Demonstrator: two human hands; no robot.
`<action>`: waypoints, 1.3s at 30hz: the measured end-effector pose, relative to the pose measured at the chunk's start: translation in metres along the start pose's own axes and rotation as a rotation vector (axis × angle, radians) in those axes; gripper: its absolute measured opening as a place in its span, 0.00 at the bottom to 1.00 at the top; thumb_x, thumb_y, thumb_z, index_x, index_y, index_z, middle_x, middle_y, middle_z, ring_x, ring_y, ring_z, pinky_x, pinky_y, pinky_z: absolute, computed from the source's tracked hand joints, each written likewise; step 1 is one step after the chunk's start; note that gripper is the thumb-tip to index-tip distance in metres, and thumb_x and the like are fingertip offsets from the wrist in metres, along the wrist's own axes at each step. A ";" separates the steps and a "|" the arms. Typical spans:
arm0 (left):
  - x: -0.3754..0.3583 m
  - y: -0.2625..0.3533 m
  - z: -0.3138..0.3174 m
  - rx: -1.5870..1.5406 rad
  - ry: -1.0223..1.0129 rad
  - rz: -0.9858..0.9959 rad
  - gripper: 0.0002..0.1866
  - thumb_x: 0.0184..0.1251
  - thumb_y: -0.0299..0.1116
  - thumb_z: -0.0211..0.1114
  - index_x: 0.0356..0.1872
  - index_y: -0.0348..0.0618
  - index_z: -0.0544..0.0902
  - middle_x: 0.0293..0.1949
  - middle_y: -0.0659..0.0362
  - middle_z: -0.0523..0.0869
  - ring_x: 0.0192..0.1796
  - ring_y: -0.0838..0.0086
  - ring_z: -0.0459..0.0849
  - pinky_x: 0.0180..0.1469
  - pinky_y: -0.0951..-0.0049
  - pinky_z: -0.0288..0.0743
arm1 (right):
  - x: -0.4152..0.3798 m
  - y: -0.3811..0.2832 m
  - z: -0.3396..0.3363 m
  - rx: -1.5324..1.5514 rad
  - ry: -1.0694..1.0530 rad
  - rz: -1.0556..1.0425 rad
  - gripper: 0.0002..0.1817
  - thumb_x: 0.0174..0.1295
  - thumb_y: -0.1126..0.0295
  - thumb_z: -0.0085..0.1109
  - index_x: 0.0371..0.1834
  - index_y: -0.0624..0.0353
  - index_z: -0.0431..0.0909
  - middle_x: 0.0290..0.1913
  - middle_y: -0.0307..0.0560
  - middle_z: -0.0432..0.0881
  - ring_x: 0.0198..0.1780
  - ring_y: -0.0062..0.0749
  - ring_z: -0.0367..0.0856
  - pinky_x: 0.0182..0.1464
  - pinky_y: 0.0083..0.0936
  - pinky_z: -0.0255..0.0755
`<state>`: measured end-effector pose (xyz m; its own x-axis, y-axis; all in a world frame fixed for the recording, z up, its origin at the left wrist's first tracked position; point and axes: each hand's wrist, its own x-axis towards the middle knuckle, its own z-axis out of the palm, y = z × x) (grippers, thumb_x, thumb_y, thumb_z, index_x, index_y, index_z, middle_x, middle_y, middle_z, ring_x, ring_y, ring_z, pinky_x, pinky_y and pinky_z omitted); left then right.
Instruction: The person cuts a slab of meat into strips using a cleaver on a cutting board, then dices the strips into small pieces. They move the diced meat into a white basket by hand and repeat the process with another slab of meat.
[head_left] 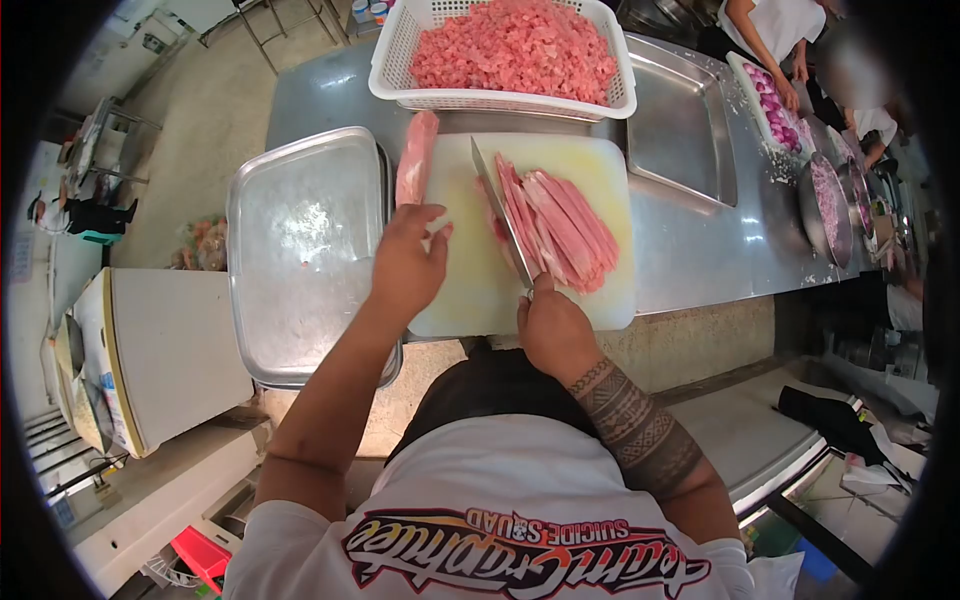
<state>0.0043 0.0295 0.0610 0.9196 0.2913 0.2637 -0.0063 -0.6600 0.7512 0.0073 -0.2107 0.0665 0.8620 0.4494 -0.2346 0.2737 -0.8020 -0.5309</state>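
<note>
My right hand (pixel 553 330) sits at the lower middle of the frame, its fingers closed around the handle of a knife (pixel 503 212), whose blade runs up and to the left across the white cutting board (pixel 463 290). The blade lies against the left side of a fan of pink meat strips (pixel 560 228) spread over the right half of the board, just right of the frame's centre.

My left hand (pixel 406 265) rests left of centre over the board's left edge, fingers loosely curled and pointing up the frame. Their tips reach the lower end of a long uncut piece of meat (pixel 416 158) that lies lengthwise along that edge; I cannot tell whether they actually grip it or only touch it.

Left of the board, an empty steel tray (pixel 300 250) sits on the steel bench (pixel 690 250). At the top centre, a white plastic basket (pixel 500 98) is heaped with diced pink meat (pixel 515 48). A second steel tray (pixel 678 125) lies in the upper right, beside the basket. Further up in the right corner another person's hand (pixel 788 95) works over a board of purple pieces.
</note>
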 end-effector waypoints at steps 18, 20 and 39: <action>0.042 -0.049 0.113 0.274 -0.225 0.099 0.07 0.64 0.24 0.64 0.40 0.33 0.85 0.40 0.40 0.85 0.47 0.40 0.85 0.52 0.44 0.81 | 0.020 0.008 -0.013 0.065 -0.071 -0.096 0.16 0.74 0.69 0.56 0.52 0.75 0.69 0.38 0.77 0.85 0.43 0.72 0.87 0.48 0.61 0.80; 0.037 -0.033 0.108 0.270 -0.203 0.034 0.07 0.64 0.24 0.64 0.40 0.32 0.85 0.41 0.39 0.85 0.47 0.39 0.85 0.52 0.44 0.81 | 0.002 0.008 -0.026 0.068 -0.144 -0.058 0.16 0.73 0.69 0.55 0.53 0.74 0.69 0.39 0.76 0.85 0.44 0.71 0.87 0.49 0.60 0.80; 0.006 -0.002 0.098 0.428 -0.269 -0.046 0.04 0.67 0.26 0.66 0.40 0.39 0.85 0.46 0.45 0.85 0.50 0.44 0.87 0.57 0.45 0.80 | 0.016 0.062 -0.044 0.182 -0.099 -0.014 0.19 0.76 0.63 0.56 0.53 0.73 0.74 0.45 0.77 0.86 0.50 0.72 0.87 0.55 0.58 0.79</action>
<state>0.0489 -0.0352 0.0017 0.9842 0.1749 0.0286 0.1461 -0.8920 0.4278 0.0564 -0.2705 0.0657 0.8099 0.5039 -0.3001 0.1962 -0.7151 -0.6710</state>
